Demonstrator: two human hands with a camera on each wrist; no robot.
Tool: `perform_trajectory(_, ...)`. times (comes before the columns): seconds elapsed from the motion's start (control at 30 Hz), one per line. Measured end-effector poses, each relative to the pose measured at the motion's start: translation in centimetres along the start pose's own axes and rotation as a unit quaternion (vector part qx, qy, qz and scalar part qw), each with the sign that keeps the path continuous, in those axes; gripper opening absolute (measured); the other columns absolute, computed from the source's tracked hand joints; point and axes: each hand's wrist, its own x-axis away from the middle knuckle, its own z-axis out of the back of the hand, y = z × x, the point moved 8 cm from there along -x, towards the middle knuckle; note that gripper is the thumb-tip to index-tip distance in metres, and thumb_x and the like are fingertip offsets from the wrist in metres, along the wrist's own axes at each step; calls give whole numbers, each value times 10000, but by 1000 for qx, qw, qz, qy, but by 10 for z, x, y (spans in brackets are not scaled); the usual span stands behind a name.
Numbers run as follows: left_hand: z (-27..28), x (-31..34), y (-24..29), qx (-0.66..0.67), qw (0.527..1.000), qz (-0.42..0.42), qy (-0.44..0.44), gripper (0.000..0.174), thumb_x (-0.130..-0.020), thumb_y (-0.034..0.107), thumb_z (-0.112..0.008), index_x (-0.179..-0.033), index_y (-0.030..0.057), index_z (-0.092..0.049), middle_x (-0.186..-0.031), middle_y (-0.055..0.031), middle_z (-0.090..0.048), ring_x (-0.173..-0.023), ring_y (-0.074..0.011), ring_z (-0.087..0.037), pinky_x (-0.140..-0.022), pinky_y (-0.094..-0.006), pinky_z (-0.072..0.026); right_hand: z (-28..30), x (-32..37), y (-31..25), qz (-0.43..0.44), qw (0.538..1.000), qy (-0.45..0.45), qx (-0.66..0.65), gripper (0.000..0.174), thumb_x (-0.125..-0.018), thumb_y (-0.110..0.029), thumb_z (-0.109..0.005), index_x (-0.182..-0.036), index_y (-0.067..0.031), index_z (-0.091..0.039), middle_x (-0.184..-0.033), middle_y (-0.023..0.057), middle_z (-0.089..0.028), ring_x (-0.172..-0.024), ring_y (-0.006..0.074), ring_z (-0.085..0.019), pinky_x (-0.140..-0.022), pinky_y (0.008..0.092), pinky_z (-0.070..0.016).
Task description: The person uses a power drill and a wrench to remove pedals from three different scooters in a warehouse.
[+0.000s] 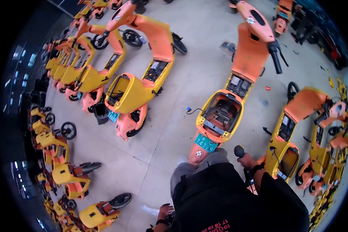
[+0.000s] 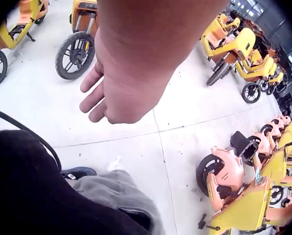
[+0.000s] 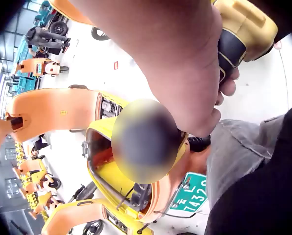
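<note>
— While standing at the tail of the scooter (image 1: 219, 116), hold the driver (image 3: 246, 22) low and close to the body. Right hand (image 3: 197, 90) wrapped firmly round the black grip, curled under it. Good as is, no need to squeeze harder.

— And the left hand (image 2: 117, 90)?

— Hanging loose beside the leg, slack and open, holding nothing. Better brought forward to steady the yellow rim of the bay (image 1: 222, 112) before any driving.

— Driver's place right now?

— Just right of the green plate (image 1: 205, 143), above the tail, short of the bay. Nose end blurred in the wrist view, so impossible to tell about any bit fitted. Worth checking first.

— Anything to watch for?

— Loose cable (image 1: 189, 110) with a blue plug, lying on the floor (image 1: 174, 127) at the bay's left edge. Steer clear of it, and of the wiring inside. Lean in from behind rather than reaching at arm's length. Line up square, start slow, press straight down. Mind the neighbour (image 1: 286, 147) on the right too, parked near that elbow.
</note>
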Motion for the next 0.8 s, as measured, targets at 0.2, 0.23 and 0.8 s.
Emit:
perform_trajectory(0.2,5,-1,15,209,967,131,63,406,-972,244,-411,-1341,80,-452,-1099,-159,-653,-915,-293,-666,-751,-413,-538,-13,2,-42,-29,997,-33,-60,160,-750,-121,-660,-822,-6,-574,-617,74,-574,-485,173,-554,-450,321,-444)
perform_trajectory(0.23,1,-4,24,195,969,131,72,408,-970,247,-415,-1341,82,-457,-1093,-155,-654,-887,-291,-669,-728,-408,-543,-14,5,-47,-35,997,-28,-56,158,-750,-123,-663,-817,-9,-576,-619,73,-577,-489,173,-556,-454,323,-445)
perform_trajectory(0.8,348,-229,181,187,965,111,149,388,-810,37,-553,-1198,38,-537,-938,-151,-689,-756,-231,-682,-581,-349,-506,-164,105,-186,-266,956,75,-99,158,-731,-108,-704,-786,-32,-578,-633,59,-559,-481,182,-547,-445,316,-443)
